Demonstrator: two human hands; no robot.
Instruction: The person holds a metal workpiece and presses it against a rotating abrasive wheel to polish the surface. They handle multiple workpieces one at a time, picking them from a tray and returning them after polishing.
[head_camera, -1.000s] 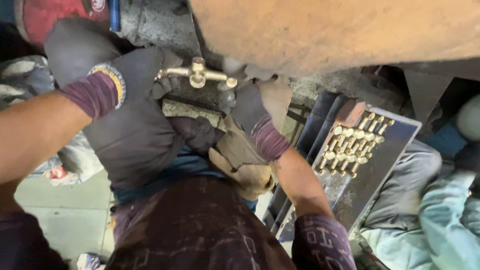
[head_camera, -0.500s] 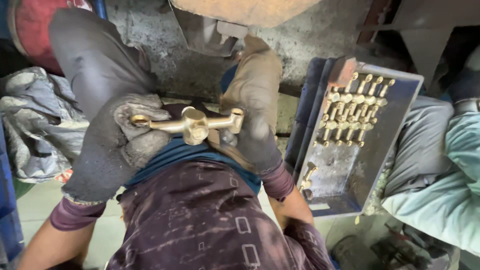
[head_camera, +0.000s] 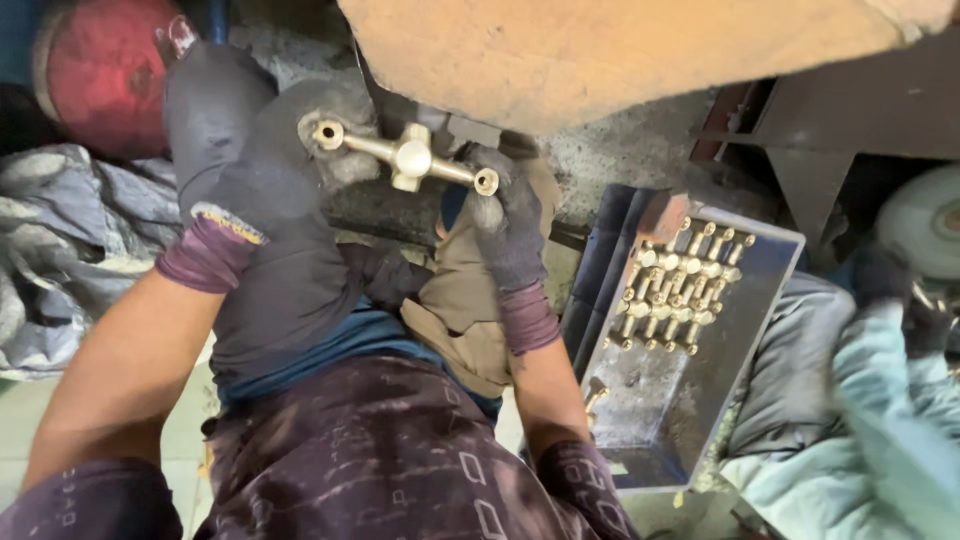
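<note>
A brass tap fitting (head_camera: 410, 157) with a round middle and two open ends is held level just under a large tan wheel-like block (head_camera: 620, 55). My left hand (head_camera: 265, 165), in a dark glove, grips its left end. My right hand (head_camera: 505, 225), also gloved in dark cloth, grips its right end. Both hands are raised in front of my lap, above my dark patterned clothing.
A blue-grey tray (head_camera: 760, 290) at the right holds several more brass fittings (head_camera: 675, 285) in rows. Another person in pale blue clothing (head_camera: 870, 420) sits at the far right. A red round object (head_camera: 105, 70) and crumpled grey cloth (head_camera: 70, 240) lie at the left.
Both hands have lifted the brass fitting from lap height up toward the tan block. The view has tilted upward with them.
</note>
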